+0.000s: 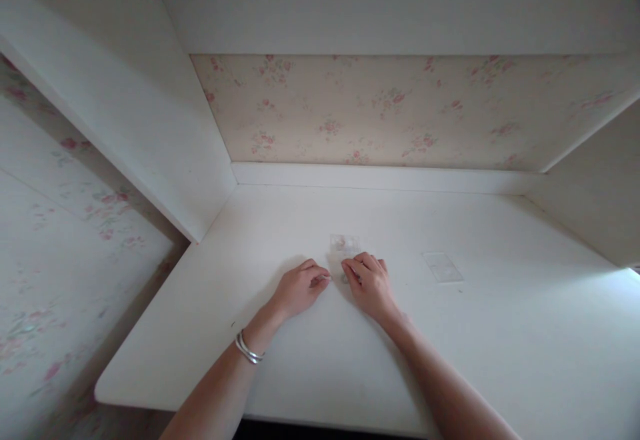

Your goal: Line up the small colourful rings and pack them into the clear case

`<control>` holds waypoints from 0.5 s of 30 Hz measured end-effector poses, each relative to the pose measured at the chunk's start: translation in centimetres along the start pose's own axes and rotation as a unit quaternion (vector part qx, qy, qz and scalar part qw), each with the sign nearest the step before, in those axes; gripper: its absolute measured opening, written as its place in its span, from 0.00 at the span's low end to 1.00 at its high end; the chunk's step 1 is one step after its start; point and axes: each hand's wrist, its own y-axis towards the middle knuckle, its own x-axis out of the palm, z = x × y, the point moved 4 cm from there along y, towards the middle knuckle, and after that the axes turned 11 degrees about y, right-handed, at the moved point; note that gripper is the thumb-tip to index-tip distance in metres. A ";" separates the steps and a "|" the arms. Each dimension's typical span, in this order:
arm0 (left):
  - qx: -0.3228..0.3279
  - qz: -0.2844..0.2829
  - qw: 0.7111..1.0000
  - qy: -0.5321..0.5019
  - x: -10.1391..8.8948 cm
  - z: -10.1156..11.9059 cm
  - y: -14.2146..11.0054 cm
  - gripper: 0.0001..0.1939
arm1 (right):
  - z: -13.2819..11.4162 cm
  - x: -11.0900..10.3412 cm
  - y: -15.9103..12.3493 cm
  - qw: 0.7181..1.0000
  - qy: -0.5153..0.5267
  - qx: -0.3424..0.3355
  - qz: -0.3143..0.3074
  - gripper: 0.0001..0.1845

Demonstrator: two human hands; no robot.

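Observation:
My left hand [299, 287] is closed in a pinch just above the white desktop, with a pale sliver of something at the fingertips that is too small to name. Across a narrow gap, my right hand [369, 283] also pinches, its thumb and fingers curled together; a small greyish bit shows under them, but I cannot make out what it is. Right beyond the fingers lies a small clear plastic case [344, 243], and tiny items show inside it. Part of the area in front of the case is covered by my right hand.
A flat, clear rectangular plastic piece [443, 267] lies to the right on the white desktop [320, 373]. White side panels [150, 93] and a flowered back wall [370, 110] enclose the desk. A dark speck [461, 291] sits near the clear piece.

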 end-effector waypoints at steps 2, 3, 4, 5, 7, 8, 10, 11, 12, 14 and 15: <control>0.008 -0.003 0.999 0.033 0.2 0.2 -0.2 0.11 | 0.6 -0.3 0.6 1.000 -0.003 0.012 0.015 0.13; 0.010 -0.001 0.999 0.048 0.2 0.3 -0.2 0.11 | 0.9 -0.4 1.0 1.000 -0.005 0.015 0.022 0.14; 0.012 0.002 0.998 0.058 0.2 0.3 -0.3 0.11 | 1.1 -0.5 1.4 0.999 -0.007 0.017 0.028 0.14; 0.013 0.005 0.998 0.065 0.2 0.3 -0.3 0.11 | 1.3 -0.5 1.9 0.999 -0.010 0.018 0.035 0.14; 0.014 0.009 0.998 0.067 0.2 0.3 -0.3 0.11 | 1.6 -0.6 2.8 0.999 -0.018 0.016 0.043 0.14; 0.014 0.010 0.998 0.064 0.2 0.3 -0.3 0.10 | 1.7 -0.5 3.3 0.999 -0.024 0.013 0.045 0.14; 0.018 0.013 0.998 0.059 0.2 0.3 -0.4 0.10 | 1.9 -0.3 4.2 0.998 -0.039 0.008 0.041 0.13; 0.022 0.016 0.998 0.058 0.2 0.3 -0.4 0.10 | 2.0 -0.1 4.5 0.998 -0.049 0.007 0.036 0.13; 0.026 0.018 0.998 0.060 0.2 0.3 -0.4 0.10 | 2.2 0.1 4.8 0.998 -0.059 0.006 0.029 0.13; 0.034 0.021 0.997 0.069 0.3 0.2 -0.5 0.11 | 2.6 0.3 5.2 0.997 -0.074 0.005 0.015 0.13; 0.037 0.021 0.996 0.075 0.4 0.2 -0.5 0.11 | 2.8 0.3 5.2 0.997 -0.076 0.007 0.014 0.13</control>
